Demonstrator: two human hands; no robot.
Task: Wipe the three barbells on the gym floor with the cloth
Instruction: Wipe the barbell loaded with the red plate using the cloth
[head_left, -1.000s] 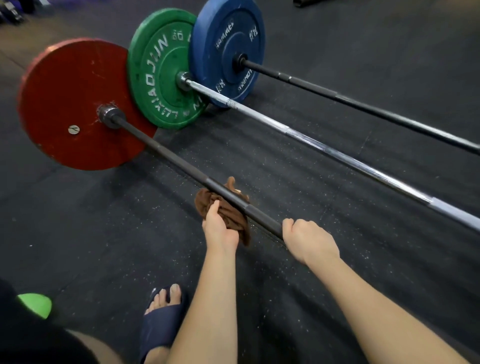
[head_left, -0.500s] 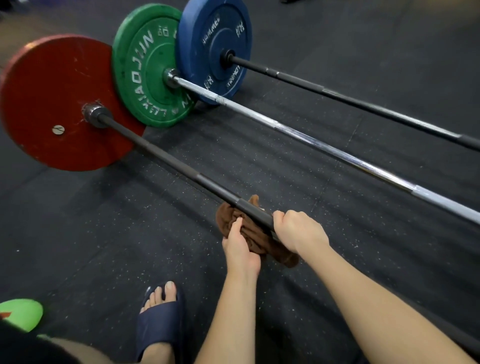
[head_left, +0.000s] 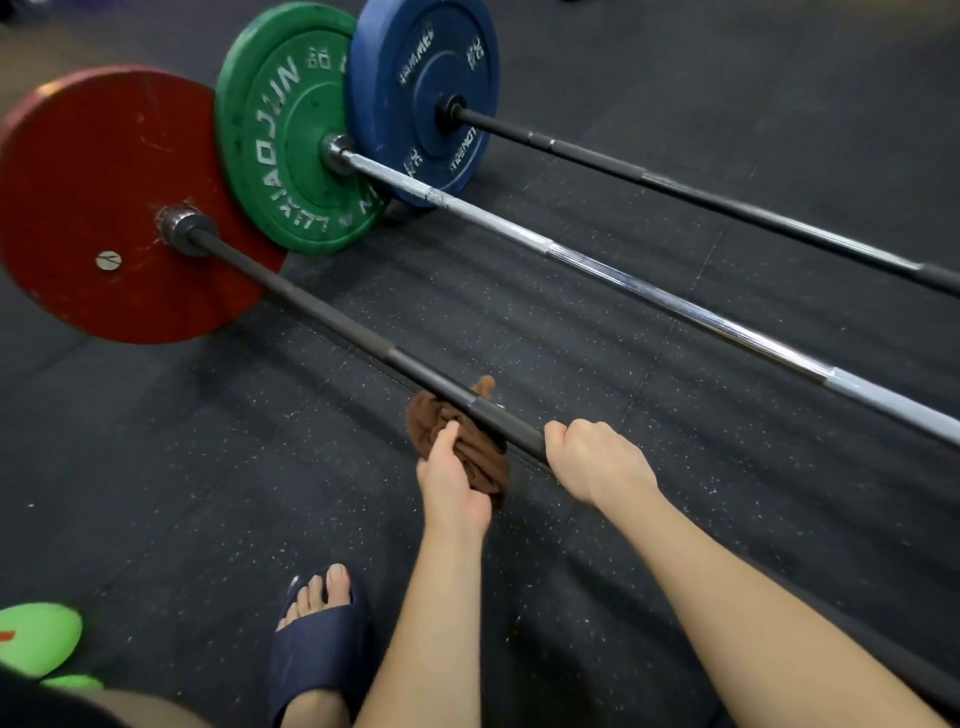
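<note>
Brown cloth (head_left: 462, 452): bunched against the near side and underside of the nearest barbell (head_left: 322, 317), a little below the middle of the view, toward 6 o'clock. Gripped there by the left hand (head_left: 452, 486), thumb pressed into the folds, the other fingers hidden beneath and seemingly curled round the fabric, pressing it to the dark shaft. Just beside, at 3 o'clock from the cloth, the right hand (head_left: 597, 460), closed in a tight fist round the same shaft, apart from the cloth by a short bare stretch. Probably there to stop the bar from rolling.

Step in hand, by judgement: wiping of the first bar, the one with the red plate (head_left: 104, 208) at its 10 o'clock end. Much bare shaft between cloth and plate, so likely far from finished here. Next move, as a guess: a firm squeeze and a slide of the cloth along the shaft toward 10 o'clock, with the bar held quiet by the right hand; afterwards a separate pass over the part now covered by that fist.

Farther out, toward 1 o'clock: the chrome barbell (head_left: 623, 280) with the green plate (head_left: 280, 130), then the black barbell (head_left: 727, 202) with the blue plate (head_left: 421, 67), both well apart from the hands. Impossible to tell whether wiped or not.

Under everything, the dark speckled gym floor (head_left: 208, 441). At 6 o'clock, a foot in a navy slipper (head_left: 322, 639); at 8 o'clock, a bright green object (head_left: 36, 639) of unclear kind.
</note>
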